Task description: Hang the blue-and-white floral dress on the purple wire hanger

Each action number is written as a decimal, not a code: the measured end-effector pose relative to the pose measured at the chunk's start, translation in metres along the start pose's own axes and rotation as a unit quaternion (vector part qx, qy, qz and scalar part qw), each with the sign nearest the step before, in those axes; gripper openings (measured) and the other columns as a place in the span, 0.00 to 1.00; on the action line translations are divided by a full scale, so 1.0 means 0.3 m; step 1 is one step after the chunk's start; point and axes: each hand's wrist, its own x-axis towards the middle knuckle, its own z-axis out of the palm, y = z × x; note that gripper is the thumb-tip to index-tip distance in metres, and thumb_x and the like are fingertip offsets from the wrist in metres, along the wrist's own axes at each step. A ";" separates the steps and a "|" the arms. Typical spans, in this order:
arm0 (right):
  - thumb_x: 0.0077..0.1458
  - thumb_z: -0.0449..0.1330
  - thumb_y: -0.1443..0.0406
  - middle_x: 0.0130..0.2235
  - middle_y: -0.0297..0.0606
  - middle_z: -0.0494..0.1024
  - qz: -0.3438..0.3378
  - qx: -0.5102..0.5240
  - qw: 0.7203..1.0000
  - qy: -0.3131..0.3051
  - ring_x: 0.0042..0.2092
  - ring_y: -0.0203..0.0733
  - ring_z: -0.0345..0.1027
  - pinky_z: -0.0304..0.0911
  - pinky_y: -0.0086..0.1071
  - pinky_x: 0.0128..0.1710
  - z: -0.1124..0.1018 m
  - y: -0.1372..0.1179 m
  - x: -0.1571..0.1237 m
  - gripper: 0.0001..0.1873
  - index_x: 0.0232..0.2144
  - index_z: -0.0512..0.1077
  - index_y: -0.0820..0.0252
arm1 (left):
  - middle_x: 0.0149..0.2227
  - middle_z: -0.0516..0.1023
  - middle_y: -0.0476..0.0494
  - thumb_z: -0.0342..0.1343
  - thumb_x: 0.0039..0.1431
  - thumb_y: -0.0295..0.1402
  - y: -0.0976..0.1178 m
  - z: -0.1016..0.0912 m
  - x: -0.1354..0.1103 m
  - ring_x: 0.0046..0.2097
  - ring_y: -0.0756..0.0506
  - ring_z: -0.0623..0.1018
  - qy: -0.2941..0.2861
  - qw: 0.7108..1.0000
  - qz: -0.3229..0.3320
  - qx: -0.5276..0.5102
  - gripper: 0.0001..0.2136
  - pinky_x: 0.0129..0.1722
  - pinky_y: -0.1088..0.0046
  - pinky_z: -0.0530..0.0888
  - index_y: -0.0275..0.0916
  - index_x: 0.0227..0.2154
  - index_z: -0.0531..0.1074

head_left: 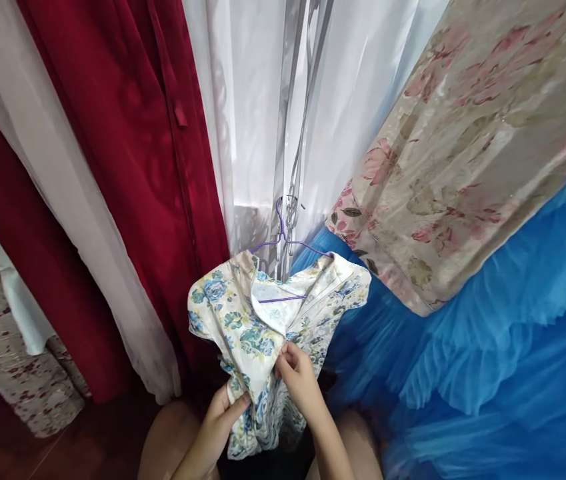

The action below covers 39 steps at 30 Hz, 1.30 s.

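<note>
Pinching with your right hand (296, 373), clamping lower with your left hand (223, 408), you hold the white, blue-flowered cloth blouse (250, 333) on its thin purple wire hanger (281, 232); probably light and limp, it grips best by its edges.

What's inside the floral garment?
Inside the floral garment, the lower bar of the purple hanger shows through the open neck against pale inner cloth. The bar's ends and anything further down are covered by the garment's front.
</note>
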 end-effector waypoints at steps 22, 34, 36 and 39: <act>0.46 0.66 0.57 0.12 0.30 0.68 0.119 0.160 0.979 0.041 0.14 0.27 0.47 0.37 0.26 0.16 -0.030 -0.130 0.006 0.15 0.19 0.70 0.61 | 0.30 0.73 0.47 0.51 0.64 0.31 -0.065 0.204 0.142 0.34 0.45 0.74 -0.023 0.903 0.276 0.327 0.07 0.37 0.72 0.69 0.40 0.29 0.67; 0.44 0.67 0.61 0.13 0.27 0.66 -0.090 0.199 0.968 0.123 0.17 0.29 0.49 0.42 0.27 0.18 -0.004 -0.531 0.308 0.11 0.21 0.73 0.61 | 0.26 0.70 0.47 0.53 0.61 0.33 -0.123 0.173 0.173 0.31 0.44 0.74 -0.008 0.907 0.284 0.310 0.10 0.33 0.68 0.70 0.42 0.25 0.64; 0.46 0.67 0.60 0.13 0.26 0.67 -0.086 0.183 0.972 0.121 0.17 0.30 0.51 0.44 0.26 0.18 -0.007 -0.495 0.274 0.10 0.26 0.75 0.61 | 0.30 0.74 0.46 0.54 0.63 0.34 -0.029 0.153 0.195 0.35 0.43 0.76 -0.027 0.908 0.298 0.294 0.07 0.37 0.68 0.72 0.41 0.29 0.68; 0.47 0.67 0.59 0.13 0.25 0.66 -0.106 0.160 0.975 0.116 0.17 0.29 0.51 0.46 0.26 0.19 -0.014 -0.474 0.225 0.11 0.26 0.75 0.61 | 0.41 0.77 0.44 0.52 0.67 0.35 0.202 0.187 0.234 0.44 0.43 0.78 -0.020 0.894 0.374 0.248 0.09 0.46 0.66 0.73 0.43 0.47 0.72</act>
